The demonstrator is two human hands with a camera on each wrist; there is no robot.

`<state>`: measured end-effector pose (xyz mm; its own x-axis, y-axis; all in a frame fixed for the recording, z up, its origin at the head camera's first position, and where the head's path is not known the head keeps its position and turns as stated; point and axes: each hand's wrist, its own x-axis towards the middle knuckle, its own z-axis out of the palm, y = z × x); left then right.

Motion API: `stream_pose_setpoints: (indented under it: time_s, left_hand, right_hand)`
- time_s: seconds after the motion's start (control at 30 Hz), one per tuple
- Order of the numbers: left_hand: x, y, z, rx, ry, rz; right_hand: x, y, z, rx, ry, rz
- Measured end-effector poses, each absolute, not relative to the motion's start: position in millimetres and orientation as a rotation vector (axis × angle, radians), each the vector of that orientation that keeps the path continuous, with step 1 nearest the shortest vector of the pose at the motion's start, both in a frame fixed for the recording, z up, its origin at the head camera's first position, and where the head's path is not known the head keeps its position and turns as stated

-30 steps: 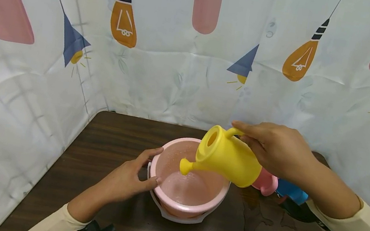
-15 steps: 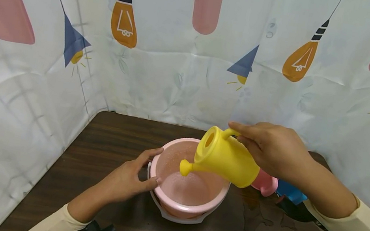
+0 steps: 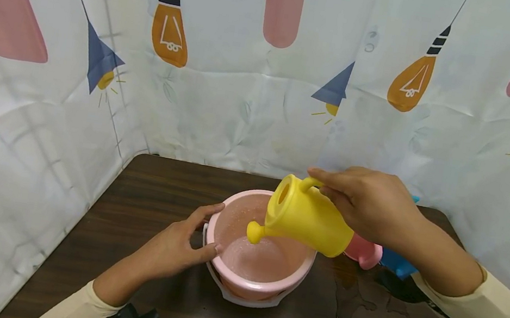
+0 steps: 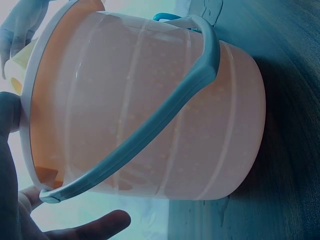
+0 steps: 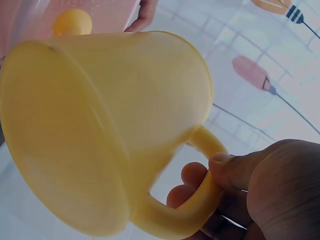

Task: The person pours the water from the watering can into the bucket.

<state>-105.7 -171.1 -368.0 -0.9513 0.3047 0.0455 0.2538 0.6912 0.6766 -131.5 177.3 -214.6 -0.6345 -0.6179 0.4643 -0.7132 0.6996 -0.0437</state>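
A pink bucket [image 3: 252,286] stands on the dark table, with water drops on its inner wall and its pale handle [image 4: 145,132] hanging down the side. My left hand [image 3: 178,243] holds the left of the rim, thumb and fingertips hooked over its edge. In my right hand [image 3: 367,200] is a yellow watering can [image 3: 312,222], gripped by its looped handle [image 5: 202,210]. The can tilts left, its round spout head [image 3: 254,232] over the bucket's opening. Most of the right hand's curled fingers hide behind the handle in the right wrist view.
Right of the bucket, partly behind the can and right arm, are a pink object [image 3: 367,252] and a blue object [image 3: 395,261]. Spilled water [image 3: 349,305] lies on the table near them. A patterned white sheet [image 3: 242,113] hangs behind and on the left.
The watering can and my right hand have shifted slightly left, while the spout head stays almost in place over the bucket. My left hand and the bucket have not moved.
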Motion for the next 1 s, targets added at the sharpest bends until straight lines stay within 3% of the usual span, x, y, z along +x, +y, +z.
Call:
stream_pose_setpoints:
  time_s: [1.0]
  left_hand:
    - [-104,-170,-369,0.489,2.823,1.145]
  right_hand:
    - [-133,158,-218,1.101,-2.479,0.330]
